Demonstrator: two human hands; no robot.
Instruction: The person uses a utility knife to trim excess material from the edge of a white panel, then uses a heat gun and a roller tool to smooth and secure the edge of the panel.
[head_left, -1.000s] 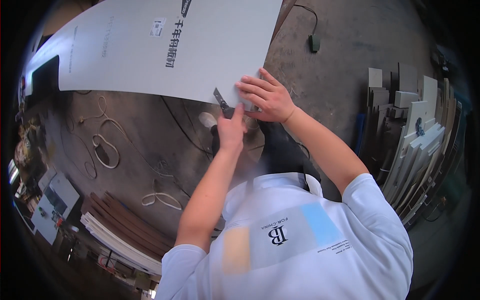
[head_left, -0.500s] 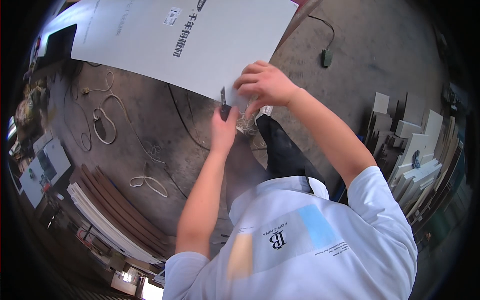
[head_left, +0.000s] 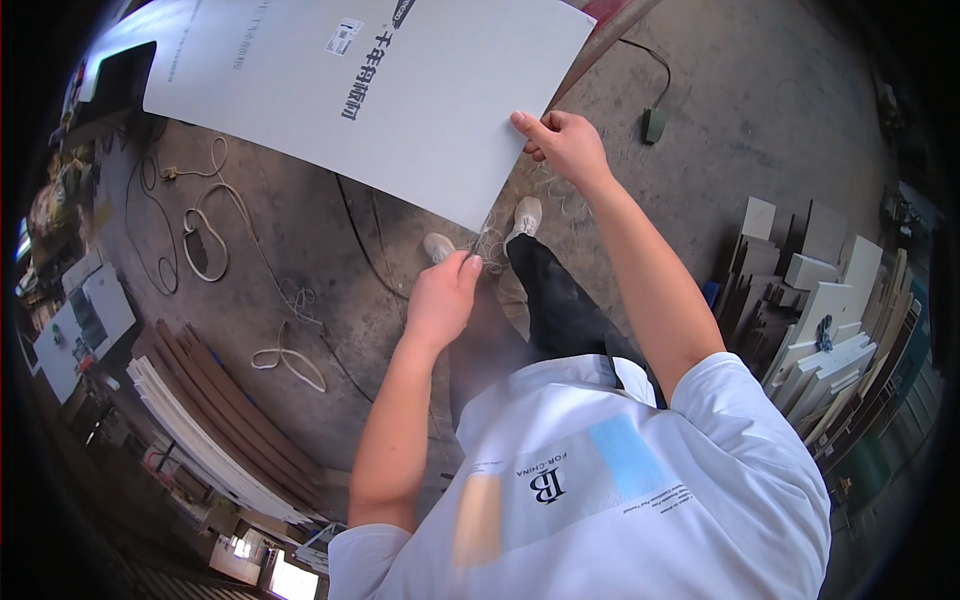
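Observation:
A large pale grey-white board (head_left: 440, 130) with dark printing and a small white label reaches in from the top, its near corner pointing at me. My right hand (head_left: 572, 150) grips the board's right edge, thumb lying on the top face and fingers curled at the edge. Just below the near corner, my left hand (head_left: 442, 300) is closed round a utility knife (head_left: 482, 241). Its thin blade reaches the corner, while most of the handle is hidden in my fist.
Loose cords and pale strapping (head_left: 207, 245) lie on the concrete floor at left. A green foot pedal (head_left: 653, 125) with a cable is at far right. Brown and white strips (head_left: 235, 410) are stacked at lower left, board offcuts (head_left: 815, 300) at right. My shoes (head_left: 527, 214) stand below the corner.
My right hand has moved up and right from near the corner onto the board's right edge. My left hand has dropped slightly, and the knife has turned toward the corner.

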